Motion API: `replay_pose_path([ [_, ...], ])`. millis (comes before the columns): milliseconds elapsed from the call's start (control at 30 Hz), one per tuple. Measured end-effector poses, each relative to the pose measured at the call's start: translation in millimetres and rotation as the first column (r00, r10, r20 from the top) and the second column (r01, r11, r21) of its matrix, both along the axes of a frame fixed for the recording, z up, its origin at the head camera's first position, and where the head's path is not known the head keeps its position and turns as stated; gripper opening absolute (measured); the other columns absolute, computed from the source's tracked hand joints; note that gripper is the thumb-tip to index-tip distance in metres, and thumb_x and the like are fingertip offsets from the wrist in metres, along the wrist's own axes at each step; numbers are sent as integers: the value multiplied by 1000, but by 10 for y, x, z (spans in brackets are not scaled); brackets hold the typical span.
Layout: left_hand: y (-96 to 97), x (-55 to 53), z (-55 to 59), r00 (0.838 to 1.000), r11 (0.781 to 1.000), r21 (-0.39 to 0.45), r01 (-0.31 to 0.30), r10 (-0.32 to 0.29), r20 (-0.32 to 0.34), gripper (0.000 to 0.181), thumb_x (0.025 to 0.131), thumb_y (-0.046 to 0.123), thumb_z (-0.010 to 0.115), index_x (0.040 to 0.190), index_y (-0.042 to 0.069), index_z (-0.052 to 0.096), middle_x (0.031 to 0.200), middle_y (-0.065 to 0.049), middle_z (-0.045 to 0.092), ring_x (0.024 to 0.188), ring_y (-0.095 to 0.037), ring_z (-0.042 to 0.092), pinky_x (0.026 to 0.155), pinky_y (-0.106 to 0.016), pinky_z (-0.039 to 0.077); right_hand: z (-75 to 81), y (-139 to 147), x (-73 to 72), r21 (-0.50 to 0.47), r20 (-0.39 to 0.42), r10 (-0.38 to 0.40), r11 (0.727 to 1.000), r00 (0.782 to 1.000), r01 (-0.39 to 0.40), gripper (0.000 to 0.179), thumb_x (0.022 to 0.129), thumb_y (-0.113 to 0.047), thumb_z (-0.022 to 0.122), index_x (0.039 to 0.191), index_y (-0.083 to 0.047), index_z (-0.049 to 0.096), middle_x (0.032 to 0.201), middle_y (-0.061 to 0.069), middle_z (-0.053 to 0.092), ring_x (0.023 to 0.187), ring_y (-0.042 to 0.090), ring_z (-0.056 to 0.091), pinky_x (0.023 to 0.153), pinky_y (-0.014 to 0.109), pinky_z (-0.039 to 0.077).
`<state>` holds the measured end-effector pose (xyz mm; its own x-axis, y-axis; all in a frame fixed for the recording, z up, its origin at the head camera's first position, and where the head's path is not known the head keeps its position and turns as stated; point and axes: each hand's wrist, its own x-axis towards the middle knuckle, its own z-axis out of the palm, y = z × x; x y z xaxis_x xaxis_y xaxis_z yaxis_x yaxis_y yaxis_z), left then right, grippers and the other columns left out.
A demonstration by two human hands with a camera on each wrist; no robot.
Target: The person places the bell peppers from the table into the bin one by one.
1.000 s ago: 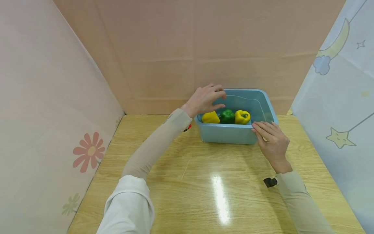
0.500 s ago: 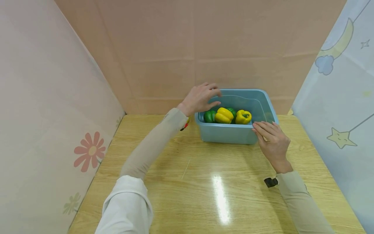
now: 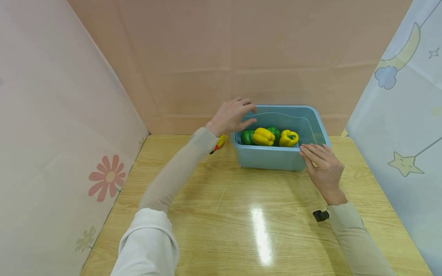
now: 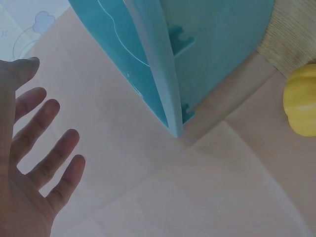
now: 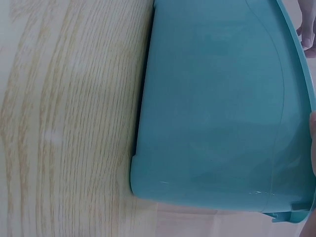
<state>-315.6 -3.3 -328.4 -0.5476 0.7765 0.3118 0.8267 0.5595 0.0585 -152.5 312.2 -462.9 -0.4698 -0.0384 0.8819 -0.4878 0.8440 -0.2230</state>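
Note:
My left hand [image 3: 230,116] hovers over the left end of a blue plastic bin [image 3: 269,158], its fingers loosely bent and holding nothing. In the left wrist view the left hand [image 4: 37,143] is spread, apart from the bin. My right hand [image 3: 322,166] grips the bin's front rim near the right corner, fingers over the edge and thumb outside. Inside the bin lie a green bell pepper [image 3: 246,137], a yellow bell pepper [image 3: 263,137], another green pepper [image 3: 274,133] partly hidden, and a second yellow pepper [image 3: 288,138] showing its green stem.
Left of the bin, partly behind my left wrist, is a yellow ribbed thing [image 4: 302,100], likely a pepper. A small red and black piece [image 3: 214,149] shows at that wrist. The bin stands on a wooden table [image 3: 221,230] near the brown back sheet [image 3: 179,76].
My left hand has drawn back slightly to the left. The left yellow pepper has shifted right, and a green pepper now shows at the bin's left end. My right hand stays on the rim.

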Motion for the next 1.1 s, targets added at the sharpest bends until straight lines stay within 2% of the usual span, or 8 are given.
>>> replay_pose_path([
  [133, -35, -15, -1, 1000, 1000, 1, -13, 13, 8, 35, 106, 44, 66, 131, 20, 70, 137, -1, 66, 124, -27, 61, 99, -40, 57, 21, -8, 8, 5, 3, 0, 1000, 1000, 0, 42, 78, -2, 91, 118, -14, 83, 111, 12, 82, 97, 40, 78, 103, 64, 55],
  [233, -58, -23, -4, 1000, 1000, 0, -19, 19, 9, 36, 106, 45, 65, 132, 20, 70, 139, -2, 66, 126, -27, 61, 100, -40, 57, 31, -7, 16, 6, 7, -2, 1000, 1000, 1, 42, 78, -2, 91, 118, -13, 83, 111, 12, 82, 97, 40, 78, 105, 61, 55],
  [600, -160, -64, -49, 1000, 999, 21, -24, 24, 7, 37, 106, 44, 65, 133, 19, 71, 138, -3, 66, 121, -27, 62, 97, -41, 57, 5, 21, 1, -1, 3, -5, 1000, 1000, 5, 42, 77, -2, 92, 117, -13, 84, 110, 11, 82, 96, 40, 78, 107, 59, 55],
  [900, -256, -95, -83, 996, 996, -7, -87, 87, 29, 38, 105, 46, 66, 133, 20, 72, 142, -3, 65, 127, -27, 62, 106, -41, 54, 5, 5, 8, 1, 1, 2, 1000, 1000, -2, 42, 76, -1, 92, 116, -11, 84, 110, 12, 82, 96, 40, 78, 108, 57, 54],
  [1100, -307, -120, -107, 994, 995, -8, -102, 102, 31, 38, 104, 46, 66, 131, 20, 72, 142, -4, 66, 130, -26, 60, 109, -41, 53, 17, -6, 6, 2, -1, 1, 1000, 1000, -1, 43, 77, -1, 92, 118, -13, 83, 110, 12, 82, 96, 40, 78, 107, 59, 55],
])
